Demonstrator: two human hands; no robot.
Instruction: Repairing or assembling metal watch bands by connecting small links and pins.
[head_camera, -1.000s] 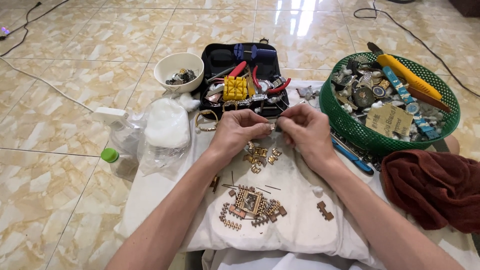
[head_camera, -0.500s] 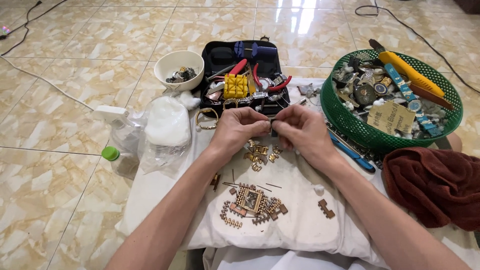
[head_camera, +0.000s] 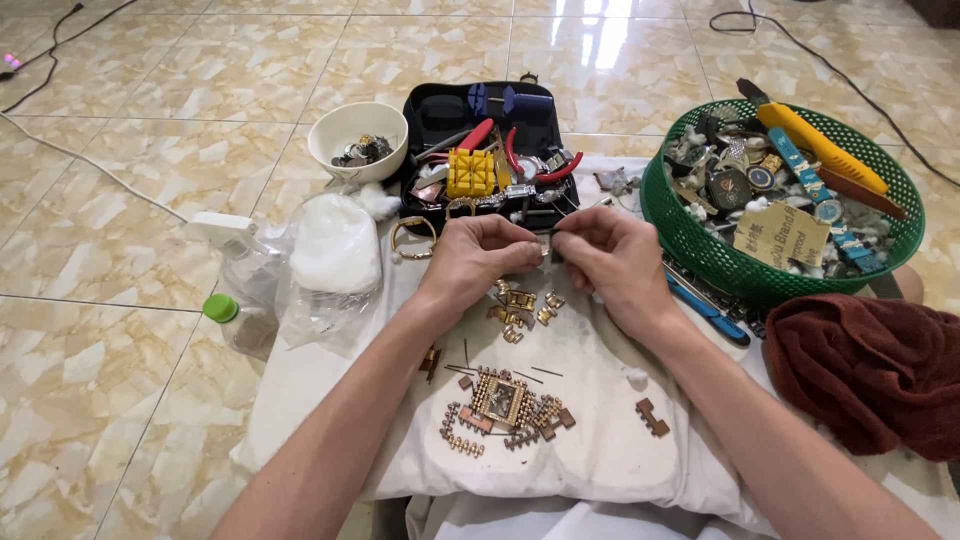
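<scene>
My left hand (head_camera: 482, 258) and my right hand (head_camera: 608, 258) meet over a white cloth (head_camera: 590, 440), fingertips pinched together on a small metal piece (head_camera: 546, 249) that is mostly hidden. Just below the hands lies a pile of loose gold watch-band links (head_camera: 522, 303). Nearer to me sits a square gold watch case (head_camera: 500, 397) with band segments around it, and thin pins beside it. A separate brown link piece (head_camera: 652, 417) lies to the right.
A black tool case (head_camera: 492, 150) with red pliers and a yellow block stands beyond the hands. A white bowl (head_camera: 357, 140), a plastic bag of cotton (head_camera: 333, 245), a spray bottle (head_camera: 232, 290), a green basket (head_camera: 780, 200) of watch parts and a dark red towel (head_camera: 870, 370) surround the cloth.
Both hands stay pinched together in the same spot; only the fingers shift slightly on the small piece.
</scene>
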